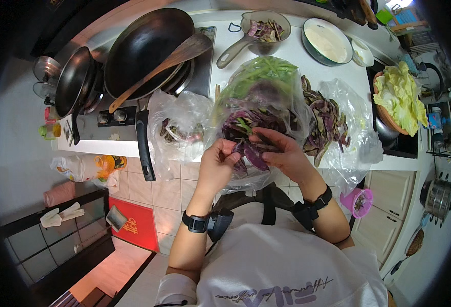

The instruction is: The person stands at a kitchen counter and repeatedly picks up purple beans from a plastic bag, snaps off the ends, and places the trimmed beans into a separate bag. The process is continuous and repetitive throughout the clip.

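Note:
Over an open clear plastic bag [263, 84] of green beans and purple bean pods, both my hands work close together. My left hand [219, 163] pinches the end of a purple pod between thumb and fingers. Purple flat bean pods [255, 156] lie between the hands, and my right hand [283, 153] grips their other side, with a green piece near its fingertips. To the right is a heap of purple pods [323, 119] on a spread plastic bag [356, 142]. A smaller plastic bag [179, 126] with bean scraps lies to the left.
A wok [144, 50] with a wooden spatula [164, 69] and a frying pan [73, 84] stand on the stove at left. Behind are a handled pot [267, 46] of bean pieces and a bowl [327, 42] of pale liquid. Lettuce [400, 99] fills a basket at right; a pink bin [357, 202] stands below.

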A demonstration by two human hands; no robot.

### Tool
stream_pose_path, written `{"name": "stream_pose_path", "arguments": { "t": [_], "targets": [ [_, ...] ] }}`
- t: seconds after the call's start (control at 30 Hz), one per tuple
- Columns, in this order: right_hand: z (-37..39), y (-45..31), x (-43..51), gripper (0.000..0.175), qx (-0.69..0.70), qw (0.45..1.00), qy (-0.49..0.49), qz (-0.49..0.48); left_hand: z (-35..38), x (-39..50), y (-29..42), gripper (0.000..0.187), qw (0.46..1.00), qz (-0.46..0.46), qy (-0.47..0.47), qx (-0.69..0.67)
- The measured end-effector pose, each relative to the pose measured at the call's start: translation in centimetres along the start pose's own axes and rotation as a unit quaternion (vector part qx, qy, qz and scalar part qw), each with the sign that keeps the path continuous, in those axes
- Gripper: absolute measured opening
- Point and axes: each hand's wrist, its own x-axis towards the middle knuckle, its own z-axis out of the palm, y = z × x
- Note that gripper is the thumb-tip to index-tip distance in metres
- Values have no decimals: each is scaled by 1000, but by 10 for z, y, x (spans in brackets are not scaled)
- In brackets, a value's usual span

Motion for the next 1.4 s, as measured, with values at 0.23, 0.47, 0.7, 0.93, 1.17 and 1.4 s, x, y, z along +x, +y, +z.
{"name": "stream_pose_path", "arguments": {
  "t": [0.23,0.47,0.7,0.93,1.17,1.4],
  "targets": [
    [7,-2,0,55,-54,998,6,-16,5,4,-6,11,1000,24,3,-2],
    [5,1,5,41,-302,945,51,-112,0,2,-2,8,987,-75,-2,-141],
    [25,-12,1,37,-507,817,76,-264,1,-8,5,12,996,-21,-31,-77],
    [32,-22,4,22,-604,740,-26,-294,7,-21,20,16,879,313,59,355],
    [37,-18,-3,18,-601,752,-27,-269,8,-27,30,17,827,378,48,413],
    [43,-25,-5,17,-611,740,-48,-278,0,-31,38,17,829,367,35,421]
  ]
}}
